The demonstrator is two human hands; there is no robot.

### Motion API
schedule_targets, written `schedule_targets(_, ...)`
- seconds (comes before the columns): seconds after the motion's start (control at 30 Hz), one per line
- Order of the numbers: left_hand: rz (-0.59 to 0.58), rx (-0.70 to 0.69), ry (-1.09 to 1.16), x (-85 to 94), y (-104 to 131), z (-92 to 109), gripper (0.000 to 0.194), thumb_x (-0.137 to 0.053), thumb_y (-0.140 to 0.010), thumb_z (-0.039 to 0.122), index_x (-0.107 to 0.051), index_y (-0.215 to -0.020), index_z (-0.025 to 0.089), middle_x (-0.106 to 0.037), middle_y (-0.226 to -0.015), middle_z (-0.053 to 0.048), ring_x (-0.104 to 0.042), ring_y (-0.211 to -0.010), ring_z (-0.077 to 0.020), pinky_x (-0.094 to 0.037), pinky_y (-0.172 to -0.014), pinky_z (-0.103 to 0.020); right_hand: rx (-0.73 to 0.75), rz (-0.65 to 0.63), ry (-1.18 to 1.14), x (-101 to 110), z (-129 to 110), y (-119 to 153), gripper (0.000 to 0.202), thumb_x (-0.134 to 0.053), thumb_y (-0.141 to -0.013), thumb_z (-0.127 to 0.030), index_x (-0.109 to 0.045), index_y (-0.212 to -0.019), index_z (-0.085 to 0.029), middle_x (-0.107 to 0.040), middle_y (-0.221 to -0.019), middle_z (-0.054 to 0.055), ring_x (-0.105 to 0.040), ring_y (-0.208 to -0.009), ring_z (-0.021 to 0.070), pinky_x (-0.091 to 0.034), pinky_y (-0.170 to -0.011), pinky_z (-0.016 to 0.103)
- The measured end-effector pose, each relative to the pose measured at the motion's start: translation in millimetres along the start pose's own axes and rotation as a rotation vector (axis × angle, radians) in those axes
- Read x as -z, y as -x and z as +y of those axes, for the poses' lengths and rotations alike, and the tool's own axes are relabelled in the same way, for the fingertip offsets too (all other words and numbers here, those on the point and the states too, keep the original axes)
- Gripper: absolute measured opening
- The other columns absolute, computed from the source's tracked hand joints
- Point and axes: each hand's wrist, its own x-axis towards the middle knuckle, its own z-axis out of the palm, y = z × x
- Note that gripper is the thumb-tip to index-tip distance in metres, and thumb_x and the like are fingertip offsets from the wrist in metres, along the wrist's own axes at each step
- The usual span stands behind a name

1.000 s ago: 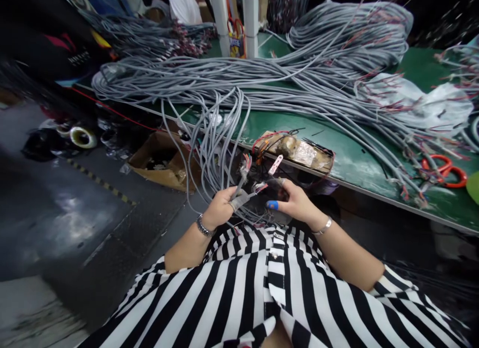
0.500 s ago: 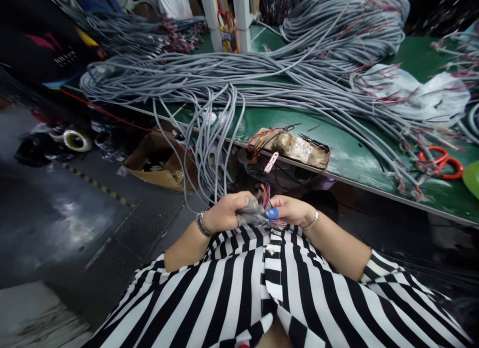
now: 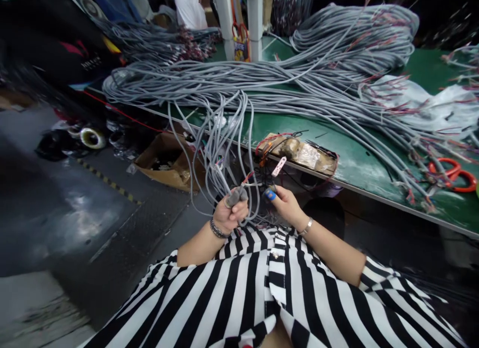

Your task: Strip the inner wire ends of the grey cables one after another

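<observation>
My left hand (image 3: 229, 214) is closed around a bunch of grey cables (image 3: 219, 138) that hang down from the green table's (image 3: 348, 158) front edge. The cable ends with coloured wires (image 3: 250, 177) stick up from that fist. My right hand (image 3: 285, 204), with a blue cover on the thumb tip, pinches thin coloured wires just right of the left hand. A taped brown fixture (image 3: 303, 153) with red and black wires and a small white tag sits on the table edge right above both hands.
A big heap of grey cables (image 3: 299, 79) covers the table. Orange-handled scissors (image 3: 454, 171) lie at the right edge. A cardboard box (image 3: 164, 161) and tape rolls (image 3: 90, 137) lie on the floor at left. White posts (image 3: 239, 19) stand at the back, a person behind them.
My hands were pressed together over the wire ends; they have now drawn apart, the left fist raised with the cables and the right pulling thin wires to the right.
</observation>
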Motion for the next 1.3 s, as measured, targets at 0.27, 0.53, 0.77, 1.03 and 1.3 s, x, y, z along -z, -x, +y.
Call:
schedule_targets(0.27, -0.004, 0.028, -0.062, 4.6, 4.1, -7.9, 0.032, -0.075, -0.072, 0.041, -0.057, -0.071, 0.015, -0.036, -0.038, 0.009, -0.026, -0.023, -0.0025, -0.018, -0.029, -0.014, 0.135, -0.148, 0.037, -14.5, -28.7, 4.1, 0.055, -0.072, -0.074, -0.045, -0.057, -0.121, -0.021, -0.058, -0.077, 0.001, -0.047, -0.06, 0.0128, -0.042, -0.06, 0.028)
schedule_targets(0.53, -0.08, 0.113, -0.084, 3.8, 13.4, -5.6, 0.031, -0.079, -0.068, 0.034, -0.054, -0.072, 0.016, -0.037, -0.036, 0.009, -0.024, -0.024, -0.0021, -0.018, -0.028, -0.012, 0.204, -0.184, 0.132, -10.2, -47.3, 8.3, 0.027, -0.071, -0.076, -0.045, -0.065, -0.072, -0.02, -0.061, -0.07, 0.003, -0.053, -0.067, 0.0157, -0.044, -0.067, 0.03)
schedule_targets(0.77, -0.194, 0.16, -0.054, 2.2, 16.0, -8.9, 0.03, -0.079, -0.065, 0.036, -0.06, -0.071, 0.014, -0.032, -0.034, 0.01, -0.018, -0.023, -0.0013, -0.015, -0.028, -0.014, -0.352, -0.521, -0.627, -13.2, -30.5, 20.5, 0.048, -0.079, -0.061, -0.054, -0.051, -0.075, -0.018, -0.035, -0.053, -0.01, -0.016, -0.042, 0.0018, -0.01, -0.039, 0.017)
schedule_targets(1.03, -0.025, 0.05, 0.178, -3.7, 0.8, 1.0, 0.026, -0.051, -0.086, 0.018, -0.056, -0.061, 0.012, -0.018, -0.043, 0.01, -0.009, -0.027, 0.0002, -0.015, -0.031, -0.014, -0.38, 0.003, -0.334, -3.8, -11.0, 6.6, 0.038, -0.066, -0.074, -0.051, -0.045, -0.068, -0.02, -0.039, -0.055, -0.007, -0.024, -0.043, 0.0052, -0.02, -0.038, 0.018)
schedule_targets(1.3, 0.0, 0.074, 0.038, 7.1, -4.3, 4.9, 0.03, -0.051, -0.09, 0.03, -0.061, -0.069, 0.011, -0.028, -0.04, 0.008, -0.026, -0.024, -0.0029, -0.021, -0.029, -0.016, 0.278, 0.054, 0.43, -0.7, -12.6, 1.1, 0.052, -0.069, -0.077, -0.04, -0.056, -0.123, -0.018, -0.061, -0.114, 0.014, -0.058, -0.106, 0.0275, -0.045, -0.095, 0.043)
